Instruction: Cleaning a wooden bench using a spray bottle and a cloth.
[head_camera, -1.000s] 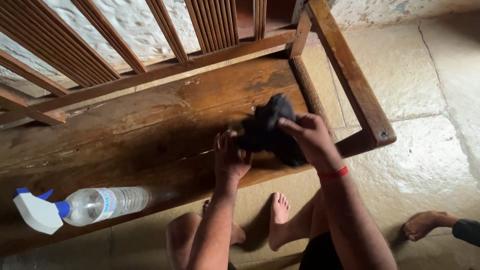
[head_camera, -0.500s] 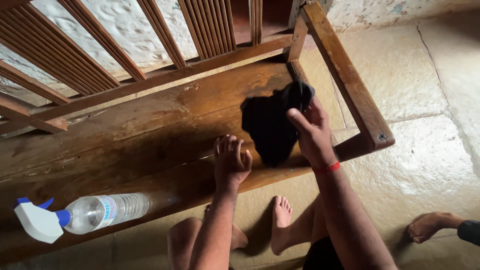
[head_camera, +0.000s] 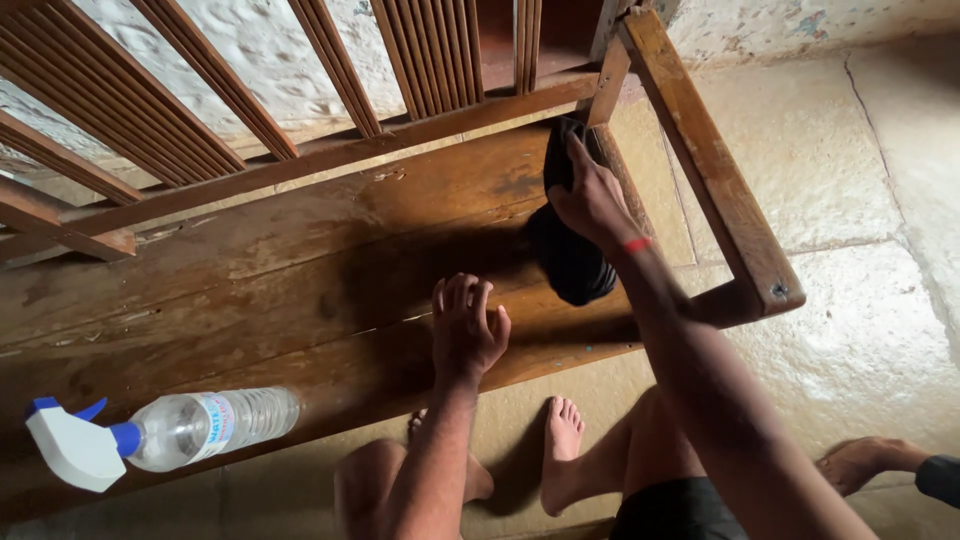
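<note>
a person's right hand (head_camera: 590, 195) grips a black cloth (head_camera: 570, 262), pressing it on the far right corner of a wooden bench seat (head_camera: 300, 260). the left hand (head_camera: 466, 328) rests flat and open near the front edge. a clear spray bottle (head_camera: 160, 432) lies on its side at the bench's left end.
</note>
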